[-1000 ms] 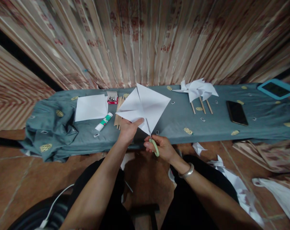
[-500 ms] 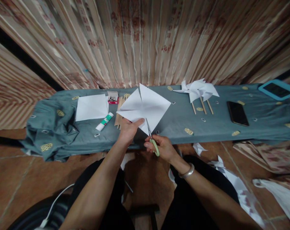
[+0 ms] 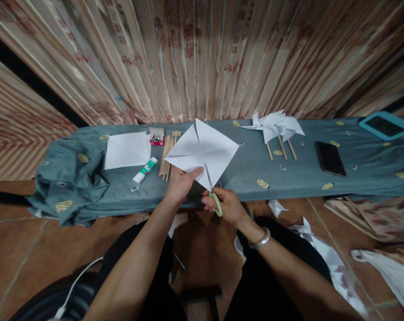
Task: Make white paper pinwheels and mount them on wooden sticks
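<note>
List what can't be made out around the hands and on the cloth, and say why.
All in the head view:
- Left hand: the white sheet hides most of its fingers.
- Wooden sticks: the sheet partly covers them; no sure count.
- Scissors: the right hand hides part of the handle.
- Red box: contents too small to identify.
- Paper pinwheels: overlapping blades hide their separate outlines.

Pale-green-handled metal scissors (image 3: 218, 207) at a square white paper sheet (image 3: 217, 143)
Right hand (image 3: 229, 205) grips them; left hand (image 3: 181, 182) pinches the sheet's lower-left edge.
</note>
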Demonstrator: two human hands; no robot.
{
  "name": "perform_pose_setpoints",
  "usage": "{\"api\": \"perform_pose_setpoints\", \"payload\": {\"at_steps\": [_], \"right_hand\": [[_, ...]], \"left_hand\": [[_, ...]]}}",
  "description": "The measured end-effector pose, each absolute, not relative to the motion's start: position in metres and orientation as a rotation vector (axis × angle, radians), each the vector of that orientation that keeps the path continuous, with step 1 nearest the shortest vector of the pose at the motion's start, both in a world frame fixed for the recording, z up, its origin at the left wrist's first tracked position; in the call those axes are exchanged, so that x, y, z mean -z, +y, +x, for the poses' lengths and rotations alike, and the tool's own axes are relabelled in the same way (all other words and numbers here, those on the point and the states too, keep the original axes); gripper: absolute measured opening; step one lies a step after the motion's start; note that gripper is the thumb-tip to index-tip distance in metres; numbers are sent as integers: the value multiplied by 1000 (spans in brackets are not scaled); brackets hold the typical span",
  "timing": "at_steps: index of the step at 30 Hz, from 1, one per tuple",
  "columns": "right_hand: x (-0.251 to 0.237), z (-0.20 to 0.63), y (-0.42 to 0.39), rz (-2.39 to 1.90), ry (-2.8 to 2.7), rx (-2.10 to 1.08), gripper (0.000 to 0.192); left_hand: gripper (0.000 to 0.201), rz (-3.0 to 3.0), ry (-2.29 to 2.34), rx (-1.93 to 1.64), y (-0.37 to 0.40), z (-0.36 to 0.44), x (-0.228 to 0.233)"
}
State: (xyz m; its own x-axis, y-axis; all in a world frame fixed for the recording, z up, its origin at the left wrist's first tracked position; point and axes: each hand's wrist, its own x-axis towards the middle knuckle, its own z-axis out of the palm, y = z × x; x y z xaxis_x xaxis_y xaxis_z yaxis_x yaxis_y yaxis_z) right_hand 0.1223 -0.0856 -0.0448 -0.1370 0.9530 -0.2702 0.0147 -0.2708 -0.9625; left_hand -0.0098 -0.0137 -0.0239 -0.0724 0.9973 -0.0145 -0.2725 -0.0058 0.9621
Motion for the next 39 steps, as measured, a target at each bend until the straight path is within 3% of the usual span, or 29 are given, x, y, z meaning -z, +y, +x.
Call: {"api": "perform_pose_setpoints", "payload": {"at_steps": [39], "right_hand": [[46, 122, -83, -1273, -1167, -1462, 37]], "left_hand": [[25, 906, 1083, -1298, -21, -7, 22]]}}
